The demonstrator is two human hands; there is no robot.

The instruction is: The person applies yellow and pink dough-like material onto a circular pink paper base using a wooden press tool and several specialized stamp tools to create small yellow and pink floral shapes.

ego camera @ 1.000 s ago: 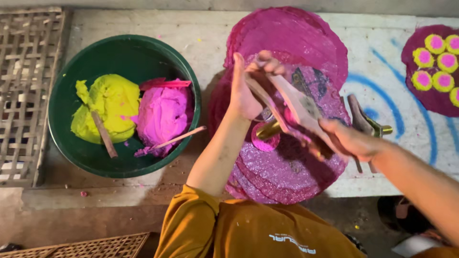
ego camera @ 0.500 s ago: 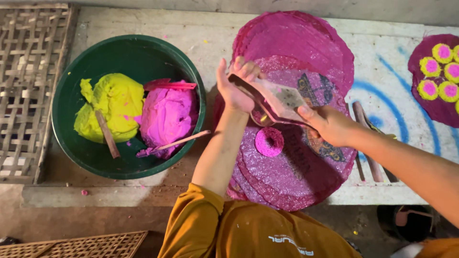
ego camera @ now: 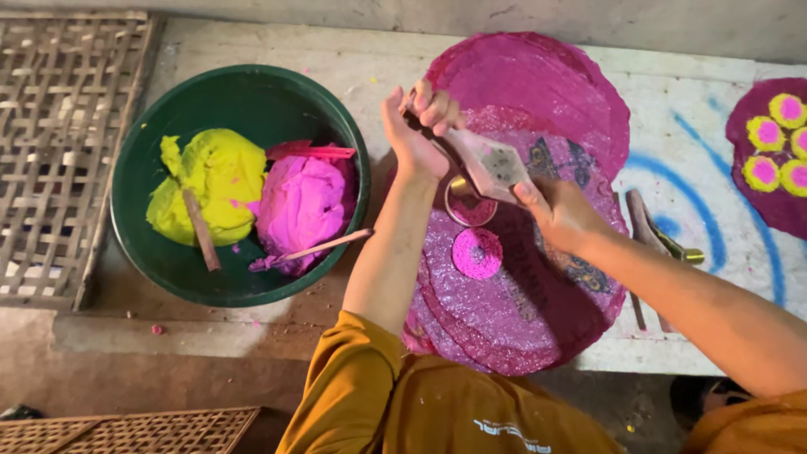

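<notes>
While both hands' fingers (ego camera: 437, 108) grip a flat tool (ego camera: 492, 164), a green bowl (ego camera: 244, 92) sits left.

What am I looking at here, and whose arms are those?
The camera sits on a person's head and looks down, so the two arms belong to that person. The left hand and the right hand together hold a flat tool above a stack of round pink sheets. A small pink disc lies on the top sheet, next to a little metal ring. On the left stands a green bowl with yellow dough and pink dough, each with a stick in it. Far right, pink-and-yellow rounds sit on another sheet.
</notes>
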